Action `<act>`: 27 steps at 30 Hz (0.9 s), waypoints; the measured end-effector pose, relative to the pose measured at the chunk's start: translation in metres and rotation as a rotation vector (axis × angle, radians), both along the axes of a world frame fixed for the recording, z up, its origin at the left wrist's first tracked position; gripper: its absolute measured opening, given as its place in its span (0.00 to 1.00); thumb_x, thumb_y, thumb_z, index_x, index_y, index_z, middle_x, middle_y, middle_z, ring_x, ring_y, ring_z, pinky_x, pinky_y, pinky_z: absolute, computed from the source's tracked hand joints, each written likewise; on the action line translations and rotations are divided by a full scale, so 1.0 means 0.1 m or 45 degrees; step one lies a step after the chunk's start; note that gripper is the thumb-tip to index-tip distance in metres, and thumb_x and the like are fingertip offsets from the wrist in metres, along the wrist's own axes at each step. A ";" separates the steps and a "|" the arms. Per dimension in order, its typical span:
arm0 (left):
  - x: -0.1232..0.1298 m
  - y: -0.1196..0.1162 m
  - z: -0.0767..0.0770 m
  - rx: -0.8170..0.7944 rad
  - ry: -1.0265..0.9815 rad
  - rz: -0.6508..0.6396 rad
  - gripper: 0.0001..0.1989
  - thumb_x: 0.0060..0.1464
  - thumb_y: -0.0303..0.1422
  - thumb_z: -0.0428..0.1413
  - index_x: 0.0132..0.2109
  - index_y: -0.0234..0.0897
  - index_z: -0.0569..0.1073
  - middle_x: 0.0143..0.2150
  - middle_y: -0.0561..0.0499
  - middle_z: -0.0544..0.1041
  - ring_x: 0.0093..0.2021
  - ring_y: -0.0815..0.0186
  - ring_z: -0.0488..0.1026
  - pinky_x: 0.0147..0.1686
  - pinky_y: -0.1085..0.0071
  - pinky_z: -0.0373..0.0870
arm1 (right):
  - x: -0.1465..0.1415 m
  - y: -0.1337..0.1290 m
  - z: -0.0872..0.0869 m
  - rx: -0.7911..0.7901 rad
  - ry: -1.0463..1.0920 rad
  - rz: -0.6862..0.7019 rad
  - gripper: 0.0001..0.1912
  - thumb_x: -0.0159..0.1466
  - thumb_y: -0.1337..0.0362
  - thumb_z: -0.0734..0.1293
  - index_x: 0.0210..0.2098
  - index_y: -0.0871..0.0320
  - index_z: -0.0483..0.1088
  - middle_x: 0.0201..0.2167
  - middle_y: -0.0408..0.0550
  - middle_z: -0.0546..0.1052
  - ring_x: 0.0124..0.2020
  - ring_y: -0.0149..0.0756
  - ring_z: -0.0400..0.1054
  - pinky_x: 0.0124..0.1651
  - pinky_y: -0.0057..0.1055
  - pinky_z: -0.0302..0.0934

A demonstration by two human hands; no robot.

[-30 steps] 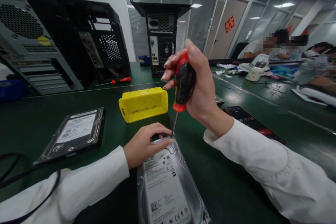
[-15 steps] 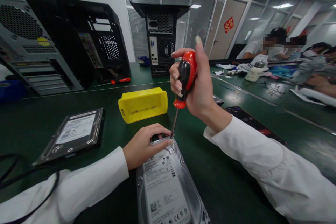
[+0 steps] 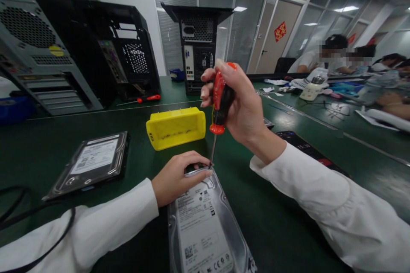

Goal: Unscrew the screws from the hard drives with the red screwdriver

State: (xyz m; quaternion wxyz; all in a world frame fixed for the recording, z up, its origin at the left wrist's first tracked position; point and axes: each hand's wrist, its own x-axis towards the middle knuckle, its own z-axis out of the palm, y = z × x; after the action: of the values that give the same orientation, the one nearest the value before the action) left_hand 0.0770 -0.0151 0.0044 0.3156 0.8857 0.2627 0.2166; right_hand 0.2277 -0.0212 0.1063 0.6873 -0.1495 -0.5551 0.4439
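Note:
A silver hard drive (image 3: 205,230) with a white label lies on the green table in front of me. My left hand (image 3: 179,179) grips its far end, thumb on top and fingers over the far edge. In my right hand (image 3: 240,106) is a red and black screwdriver (image 3: 221,98), held nearly upright with the thumb near the top of the handle. Its shaft runs down to the drive's far right corner, beside my left fingertips. The exact tip contact is too small to make out. Just beyond stands a yellow bin (image 3: 176,128) with small dark bits inside.
A second hard drive (image 3: 96,160) lies at the left. Computer cases (image 3: 197,51) stand along the back, with another screwdriver (image 3: 149,99) before one. A phone (image 3: 307,149) lies right of my right wrist. A black cable (image 3: 35,213) crosses my left sleeve. People (image 3: 333,55) sit far right.
The screwdriver handle has turned in my right hand, and the thumb has folded from pointing up to lying against the handle top. My left hand and the drive stay in place.

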 end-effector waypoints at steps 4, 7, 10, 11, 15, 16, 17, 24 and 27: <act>0.00 -0.01 0.01 0.007 0.003 0.006 0.11 0.56 0.35 0.54 0.45 0.38 0.74 0.42 0.50 0.74 0.40 0.65 0.70 0.41 0.70 0.67 | 0.00 0.02 0.00 -0.019 -0.011 -0.016 0.12 0.58 0.57 0.65 0.30 0.55 0.57 0.22 0.37 0.65 0.17 0.23 0.56 0.16 0.20 0.49; 0.01 -0.01 0.02 0.010 0.010 0.004 0.11 0.55 0.34 0.54 0.44 0.38 0.74 0.41 0.50 0.74 0.39 0.65 0.71 0.41 0.70 0.67 | 0.02 0.02 0.01 -0.033 -0.019 0.006 0.10 0.59 0.55 0.62 0.32 0.54 0.58 0.20 0.37 0.62 0.15 0.23 0.53 0.15 0.20 0.45; 0.01 -0.02 0.03 0.015 0.046 -0.001 0.12 0.54 0.36 0.56 0.45 0.37 0.73 0.42 0.50 0.74 0.40 0.65 0.71 0.41 0.70 0.67 | 0.03 0.02 0.01 0.002 -0.036 0.061 0.17 0.61 0.48 0.55 0.34 0.55 0.63 0.20 0.39 0.60 0.15 0.23 0.51 0.15 0.21 0.43; 0.02 -0.03 0.03 0.024 0.062 0.001 0.13 0.53 0.36 0.56 0.46 0.37 0.73 0.42 0.50 0.74 0.40 0.64 0.70 0.41 0.69 0.67 | 0.04 0.01 0.01 0.012 -0.040 0.079 0.19 0.62 0.46 0.54 0.34 0.55 0.64 0.20 0.39 0.60 0.16 0.24 0.51 0.16 0.21 0.43; 0.01 -0.02 0.03 0.045 0.101 -0.003 0.16 0.53 0.38 0.56 0.48 0.38 0.72 0.43 0.49 0.73 0.41 0.64 0.70 0.42 0.68 0.67 | 0.05 0.01 0.01 0.001 -0.051 0.113 0.18 0.62 0.48 0.56 0.32 0.56 0.65 0.22 0.40 0.61 0.18 0.23 0.54 0.17 0.21 0.47; 0.01 -0.02 0.03 0.042 0.107 -0.005 0.16 0.54 0.39 0.56 0.48 0.38 0.72 0.43 0.49 0.73 0.41 0.63 0.70 0.42 0.68 0.67 | 0.05 0.01 0.00 -0.008 -0.058 0.117 0.17 0.62 0.49 0.57 0.31 0.56 0.65 0.23 0.41 0.62 0.19 0.23 0.56 0.17 0.20 0.49; 0.01 -0.02 0.03 0.039 0.112 -0.007 0.16 0.54 0.39 0.55 0.48 0.38 0.72 0.43 0.49 0.73 0.42 0.63 0.70 0.42 0.68 0.67 | 0.05 0.01 0.00 -0.015 -0.067 0.123 0.16 0.61 0.51 0.57 0.30 0.57 0.65 0.23 0.41 0.63 0.19 0.23 0.57 0.18 0.20 0.51; 0.00 -0.02 0.03 0.020 0.105 -0.010 0.15 0.54 0.39 0.55 0.47 0.38 0.72 0.43 0.49 0.73 0.42 0.63 0.70 0.42 0.68 0.67 | 0.03 0.00 0.01 0.033 -0.029 0.068 0.11 0.61 0.56 0.61 0.29 0.57 0.63 0.27 0.40 0.67 0.23 0.24 0.64 0.25 0.22 0.62; 0.00 -0.02 0.03 0.024 0.096 -0.006 0.15 0.54 0.39 0.56 0.47 0.38 0.72 0.43 0.49 0.73 0.42 0.63 0.70 0.42 0.68 0.67 | 0.03 0.01 0.02 0.027 -0.039 0.046 0.11 0.59 0.58 0.64 0.28 0.56 0.58 0.27 0.40 0.68 0.22 0.24 0.64 0.23 0.22 0.61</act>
State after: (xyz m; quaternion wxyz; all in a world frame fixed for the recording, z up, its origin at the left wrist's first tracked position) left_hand 0.0767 -0.0172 0.0074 0.2976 0.8969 0.2701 0.1848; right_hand 0.2305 -0.0203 0.1087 0.6723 -0.1389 -0.5728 0.4478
